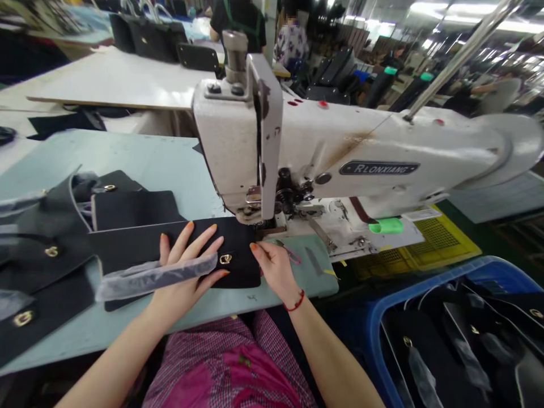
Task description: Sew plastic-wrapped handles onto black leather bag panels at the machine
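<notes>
Under the head of the white sewing machine (361, 139), a black panel (244, 272) is being lined up, laid flat on the pale green worktop (165, 156) with its far edge close beside the needle area. Down on the panel goes the left hand (178, 292), pressed palm-down with fingers spread apart, nothing gripped. Across the back of that hand is draped a strap (148, 280), wrapped in clear plastic, and just past the fingers a gold buckle (225, 259) is seen on the panel. And over to the right hand (275, 267): the panel's right end is pinched there between thumb and fingers, a red bracelet (295, 302) worn at the wrist.

Off to the left, other black pieces (68, 212) are heaped in overlapping layers, gold fittings shown among them. A bright green tube (386, 225) is set by the machine's base, a yellow crate (459, 232) is placed beyond, and at the lower right a blue bin (376, 323) is filled with more black pieces and plastic-wrapped straps.
</notes>
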`<action>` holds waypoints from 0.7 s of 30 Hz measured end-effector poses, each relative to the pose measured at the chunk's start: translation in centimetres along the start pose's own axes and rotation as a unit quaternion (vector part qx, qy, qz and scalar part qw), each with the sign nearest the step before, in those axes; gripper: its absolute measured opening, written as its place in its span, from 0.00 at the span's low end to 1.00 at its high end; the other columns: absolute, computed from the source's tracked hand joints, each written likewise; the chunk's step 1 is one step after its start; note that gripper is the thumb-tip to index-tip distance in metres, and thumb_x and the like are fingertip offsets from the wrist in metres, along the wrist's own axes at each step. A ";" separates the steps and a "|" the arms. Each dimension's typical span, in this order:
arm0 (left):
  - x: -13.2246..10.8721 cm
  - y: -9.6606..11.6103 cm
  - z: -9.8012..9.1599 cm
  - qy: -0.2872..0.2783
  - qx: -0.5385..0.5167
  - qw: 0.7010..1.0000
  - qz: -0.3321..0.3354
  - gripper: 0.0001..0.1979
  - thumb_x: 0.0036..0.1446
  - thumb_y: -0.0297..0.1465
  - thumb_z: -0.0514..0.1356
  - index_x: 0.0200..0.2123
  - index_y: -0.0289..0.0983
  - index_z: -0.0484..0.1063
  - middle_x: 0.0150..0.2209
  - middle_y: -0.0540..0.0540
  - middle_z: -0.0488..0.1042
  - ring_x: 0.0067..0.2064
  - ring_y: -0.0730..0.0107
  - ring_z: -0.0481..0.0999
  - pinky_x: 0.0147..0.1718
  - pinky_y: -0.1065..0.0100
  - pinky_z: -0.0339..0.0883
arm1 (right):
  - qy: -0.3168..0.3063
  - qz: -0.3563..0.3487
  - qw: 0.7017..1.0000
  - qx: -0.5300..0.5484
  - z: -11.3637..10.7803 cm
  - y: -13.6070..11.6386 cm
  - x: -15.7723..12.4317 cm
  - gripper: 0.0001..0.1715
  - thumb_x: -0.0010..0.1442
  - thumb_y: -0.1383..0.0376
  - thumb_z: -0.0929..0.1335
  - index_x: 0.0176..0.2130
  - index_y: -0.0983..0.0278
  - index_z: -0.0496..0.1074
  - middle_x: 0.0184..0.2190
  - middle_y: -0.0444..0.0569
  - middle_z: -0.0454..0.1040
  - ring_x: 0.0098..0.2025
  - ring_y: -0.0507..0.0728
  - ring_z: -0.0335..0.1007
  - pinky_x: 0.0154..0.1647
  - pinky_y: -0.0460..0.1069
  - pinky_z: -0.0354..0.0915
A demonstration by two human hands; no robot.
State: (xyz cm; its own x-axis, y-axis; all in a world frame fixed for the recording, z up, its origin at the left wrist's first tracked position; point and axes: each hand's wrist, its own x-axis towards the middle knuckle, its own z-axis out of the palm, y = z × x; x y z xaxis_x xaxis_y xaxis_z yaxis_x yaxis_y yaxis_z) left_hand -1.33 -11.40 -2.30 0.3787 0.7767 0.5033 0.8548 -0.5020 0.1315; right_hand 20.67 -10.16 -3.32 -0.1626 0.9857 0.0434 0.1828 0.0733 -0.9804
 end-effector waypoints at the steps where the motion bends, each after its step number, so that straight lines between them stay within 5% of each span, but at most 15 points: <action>1: 0.3 -0.4 -0.6 -0.016 -0.007 1.000 0.016 0.24 0.60 0.38 0.61 0.60 0.42 0.66 0.64 0.41 0.65 0.69 0.42 0.51 0.64 0.34 0.33 | -0.001 0.007 1.000 0.007 0.1 -0.2 -0.1 0.23 0.66 0.52 0.63 0.26 0.65 0.67 0.19 0.40 0.57 0.23 0.49 0.54 0.23 0.44 0.49; 7: 0.8 -2.3 -0.2 -0.002 -0.064 0.990 0.122 0.14 0.59 0.36 0.62 0.49 0.46 0.73 0.54 0.47 0.77 0.57 0.54 0.73 0.66 0.40 0.42 | 0.011 0.010 1.000 0.007 0.5 -0.9 -0.4 0.25 0.66 0.54 0.62 0.23 0.64 0.59 0.20 0.41 0.52 0.24 0.49 0.48 0.24 0.45 0.46; 14: 0.8 -4.5 0.3 -0.022 -0.109 0.984 0.142 0.16 0.59 0.34 0.62 0.51 0.47 0.73 0.52 0.48 0.78 0.54 0.59 0.77 0.64 0.49 0.55 | -0.002 0.038 0.999 0.024 1.4 -1.1 -0.6 0.26 0.67 0.54 0.61 0.22 0.63 0.56 0.19 0.40 0.52 0.22 0.48 0.49 0.22 0.45 0.45; 21: 1.0 -1.4 -0.5 -0.001 -0.124 0.987 0.099 0.16 0.56 0.34 0.65 0.49 0.45 0.74 0.51 0.45 0.78 0.52 0.56 0.78 0.61 0.47 0.60 | 0.006 0.031 0.999 0.011 0.4 -0.9 -0.3 0.27 0.66 0.55 0.62 0.22 0.63 0.51 0.20 0.40 0.48 0.24 0.48 0.44 0.23 0.46 0.43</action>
State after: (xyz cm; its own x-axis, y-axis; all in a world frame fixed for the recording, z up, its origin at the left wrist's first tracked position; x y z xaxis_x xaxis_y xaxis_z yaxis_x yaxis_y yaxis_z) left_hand -2.35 -10.15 -1.58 0.5310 0.6544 0.5383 0.6508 -0.7218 0.2356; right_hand 20.17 -10.63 -2.48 -0.1397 0.9901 -0.0153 0.1703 0.0088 -0.9854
